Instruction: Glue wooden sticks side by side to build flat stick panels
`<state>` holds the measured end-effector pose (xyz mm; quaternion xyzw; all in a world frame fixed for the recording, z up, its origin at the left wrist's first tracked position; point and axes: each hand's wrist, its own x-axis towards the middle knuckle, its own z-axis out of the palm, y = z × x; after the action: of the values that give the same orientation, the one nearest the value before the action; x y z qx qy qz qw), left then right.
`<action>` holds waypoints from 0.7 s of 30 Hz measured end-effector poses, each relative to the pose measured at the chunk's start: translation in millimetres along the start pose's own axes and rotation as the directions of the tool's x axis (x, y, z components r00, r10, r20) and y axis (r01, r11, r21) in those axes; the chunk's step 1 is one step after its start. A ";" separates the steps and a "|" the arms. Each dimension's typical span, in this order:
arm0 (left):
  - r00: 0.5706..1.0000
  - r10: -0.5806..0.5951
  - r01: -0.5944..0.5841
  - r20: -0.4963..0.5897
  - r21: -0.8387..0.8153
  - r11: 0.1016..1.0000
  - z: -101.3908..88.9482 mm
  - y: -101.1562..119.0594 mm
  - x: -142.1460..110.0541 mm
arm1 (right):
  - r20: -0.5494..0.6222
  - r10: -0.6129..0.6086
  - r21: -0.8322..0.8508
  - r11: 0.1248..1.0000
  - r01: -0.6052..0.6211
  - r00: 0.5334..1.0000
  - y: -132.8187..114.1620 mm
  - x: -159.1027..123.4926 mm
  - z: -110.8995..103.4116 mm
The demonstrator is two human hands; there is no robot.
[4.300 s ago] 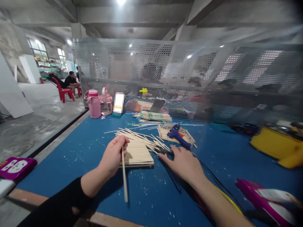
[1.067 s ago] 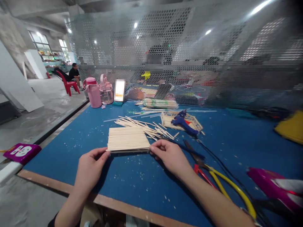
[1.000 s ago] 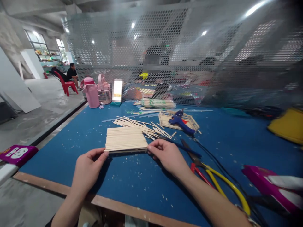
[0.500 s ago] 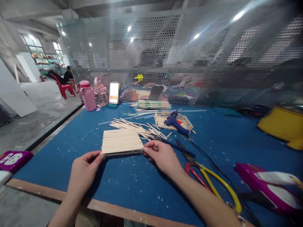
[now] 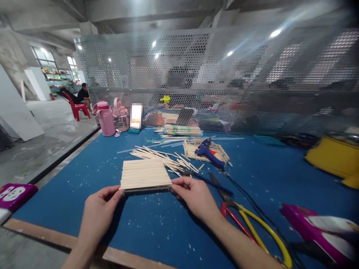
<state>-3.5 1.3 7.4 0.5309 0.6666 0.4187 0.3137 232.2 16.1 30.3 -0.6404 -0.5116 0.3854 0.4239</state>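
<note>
Between my two hands is a flat panel of pale wooden sticks [image 5: 146, 174] laid side by side, raised slightly off the blue tabletop at its near edge. My left hand [image 5: 102, 209] pinches its near left corner between thumb and fingers. At the near right corner, my right hand [image 5: 193, 194] pinches in the same way. Just behind the panel lies a heap of loose wooden sticks [image 5: 157, 154]. A blue glue gun [image 5: 209, 154] rests on a small stick-built frame [image 5: 190, 148] farther right.
Scissors with red and yellow handles [image 5: 252, 220] lie by my right forearm, near dark-blue-handled pliers [image 5: 213, 182]. Purple power strips [image 5: 314, 228] sit at both sides. A pink jug [image 5: 106, 119] and a bagged stick bundle [image 5: 182, 130] stand before the perforated screen [image 5: 117, 74].
The whole view has shifted, with the scene sitting slightly lower in the picture. Both hands keep their pinch on the panel, which has hardly moved on the table.
</note>
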 end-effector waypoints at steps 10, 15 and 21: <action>0.995 0.057 -0.055 -0.081 0.024 0.998 1.2 2.6 -2.1 | 0.017 -0.032 -0.039 0.999 0.033 0.999 1.6 1.0 0.4; 0.997 0.077 -0.078 -0.025 -0.037 0.996 1.6 1.1 -0.3 | 0.028 0.019 -0.006 1.000 -0.019 0.999 1.8 6.5 1.5; 0.996 0.094 -0.094 -0.006 -0.098 0.991 1.7 3.0 0.0 | 0.033 0.002 -0.035 0.999 -0.001 0.999 5.1 9.9 2.6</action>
<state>-0.6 1.9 9.3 0.5456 0.6195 0.4657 0.3189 233.2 25.6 24.0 -0.6414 -0.5248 0.3872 0.4040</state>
